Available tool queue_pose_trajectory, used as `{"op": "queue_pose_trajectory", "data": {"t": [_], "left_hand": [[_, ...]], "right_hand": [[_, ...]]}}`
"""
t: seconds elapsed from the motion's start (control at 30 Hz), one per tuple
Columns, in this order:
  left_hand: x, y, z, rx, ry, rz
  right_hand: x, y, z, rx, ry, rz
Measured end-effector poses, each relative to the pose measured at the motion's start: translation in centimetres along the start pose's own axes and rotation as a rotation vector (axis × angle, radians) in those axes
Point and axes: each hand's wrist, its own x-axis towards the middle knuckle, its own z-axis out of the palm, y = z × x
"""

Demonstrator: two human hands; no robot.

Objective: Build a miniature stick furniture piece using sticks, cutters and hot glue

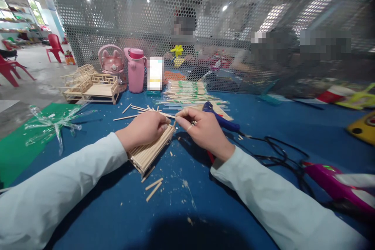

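A small slatted panel (154,146) of pale wooden sticks lies at an angle on the blue tabletop, with a short leg-like piece at its near corner. Over its far left part rests my left hand (146,128), fingers curled and gripping it near the far end. My right hand (202,129) pinches a short wooden stick (175,123) between thumb and forefinger, against the panel's far right corner. Behind my right hand lies a blue hot glue gun (224,120). Two short cut sticks (154,189) lie in front of the panel.
Loose sticks (129,116) and bundled sticks (187,91) lie farther back. Finished stick furniture (101,90), a pink bottle (136,72) and a phone (155,74) stand before a perforated metal screen (117,11). Black cable (281,152) and a magenta tool (336,183) are on the right.
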Motion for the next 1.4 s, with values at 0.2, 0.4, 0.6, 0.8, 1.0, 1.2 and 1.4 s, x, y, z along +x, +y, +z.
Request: {"op": "queue_pose_trajectory", "data": {"t": [0.2, 0.4, 0.6, 0.8, 1.0, 1.2, 1.4], "left_hand": [[-0.02, -0.03, 0.06, -0.020, 0.001, 0.016], [-0.06, 0.03, 0.00, -0.009, 0.005, 0.007], [0.00, -0.06, 0.04, -0.010, -0.003, 0.017], [-0.01, -0.14, 0.08, -0.014, -0.003, 0.018], [-0.06, -0.10, 0.10, -0.017, 0.003, 0.016], [-0.07, -0.12, 0.21, -0.022, 0.007, 0.008], [-0.05, -0.23, 0.29, -0.031, 0.014, 0.012]], "right_hand": [[-0.05, 0.10, 0.01, -0.001, 0.006, -0.010], [-0.08, 0.02, 0.04, -0.006, 0.008, -0.020], [-0.13, -0.05, 0.06, -0.014, 0.012, -0.030], [-0.11, 0.00, 0.10, -0.009, 0.025, -0.044], [-0.08, 0.15, 0.15, -0.007, 0.030, -0.057], [-0.08, 0.23, 0.15, -0.019, 0.034, -0.063], [-0.03, 0.09, 0.14, -0.016, 0.034, -0.068]]}}
